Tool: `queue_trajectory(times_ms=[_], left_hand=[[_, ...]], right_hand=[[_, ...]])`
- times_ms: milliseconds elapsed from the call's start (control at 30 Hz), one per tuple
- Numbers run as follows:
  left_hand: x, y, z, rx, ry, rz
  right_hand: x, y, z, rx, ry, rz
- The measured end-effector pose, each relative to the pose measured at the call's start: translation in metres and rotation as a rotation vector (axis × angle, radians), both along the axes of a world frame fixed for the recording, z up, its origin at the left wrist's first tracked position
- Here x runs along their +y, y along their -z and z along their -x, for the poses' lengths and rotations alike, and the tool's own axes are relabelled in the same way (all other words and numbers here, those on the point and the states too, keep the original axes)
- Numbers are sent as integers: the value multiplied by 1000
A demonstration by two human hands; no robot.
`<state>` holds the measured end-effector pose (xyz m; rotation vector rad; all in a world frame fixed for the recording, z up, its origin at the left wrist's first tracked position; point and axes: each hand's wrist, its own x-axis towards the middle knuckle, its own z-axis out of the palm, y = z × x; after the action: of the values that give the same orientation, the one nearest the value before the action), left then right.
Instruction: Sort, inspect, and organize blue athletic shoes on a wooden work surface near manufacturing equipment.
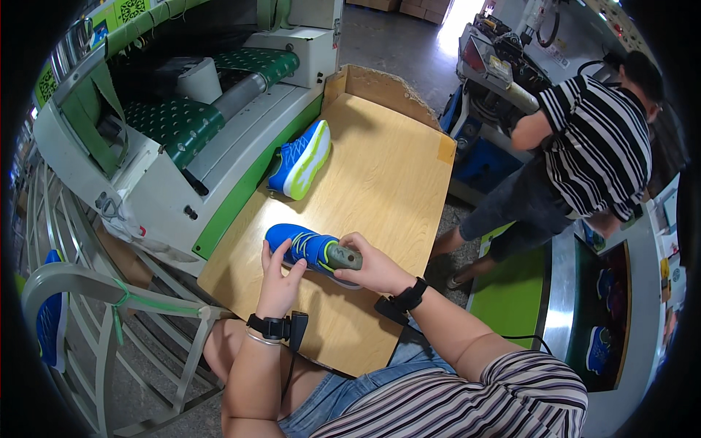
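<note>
Left forearm [252, 376]: upright, entering from the lower edge.
Left wrist [274, 309]: roughly straight.
Left hand [280, 283]: fingers extended, spread; thumb apart, angled right. Firmness of hold unclear.
Right forearm [456, 319]: slanting up-left from the lower right.
Right hand [380, 270]: pointing left; thumb and fingers curved, gripping.
Hand spacing: near, not touching.

Showing bright blue with yellow-green accents on the nearer shoe [312, 250], grey-green on the shoe last [341, 256], blue, white and yellow-green on the farther shoe [301, 160], pale wood grain on the tabletop [387, 168], and light dots over dark green on the belt [171, 125].
</note>
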<state>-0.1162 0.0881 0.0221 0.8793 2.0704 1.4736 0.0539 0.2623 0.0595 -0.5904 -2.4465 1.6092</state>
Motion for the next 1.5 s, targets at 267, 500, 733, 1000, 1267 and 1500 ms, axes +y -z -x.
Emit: queue_trajectory(times_ms=[267,500,733,1000,1267,1500], left_hand=[[-1,-1,-1,6,4,-11],[1,-1,-1,2,-12,-3],[0,-2,7,-89,-120,-79],[-2,8,9,-17,-88,-38],[-2,7,6,-11,-86,-36],[2,3,5,-20,-79,-26]], right_hand=[[-1,-3,0,-14,7,6],[-4,-5,0,-4,15,-21],[6,-33,15,-115,-268,-106],[69,-20,141,84,-239,-802],[78,15,109,-76,-45,-967],[113,37,111,271,538,-226]])
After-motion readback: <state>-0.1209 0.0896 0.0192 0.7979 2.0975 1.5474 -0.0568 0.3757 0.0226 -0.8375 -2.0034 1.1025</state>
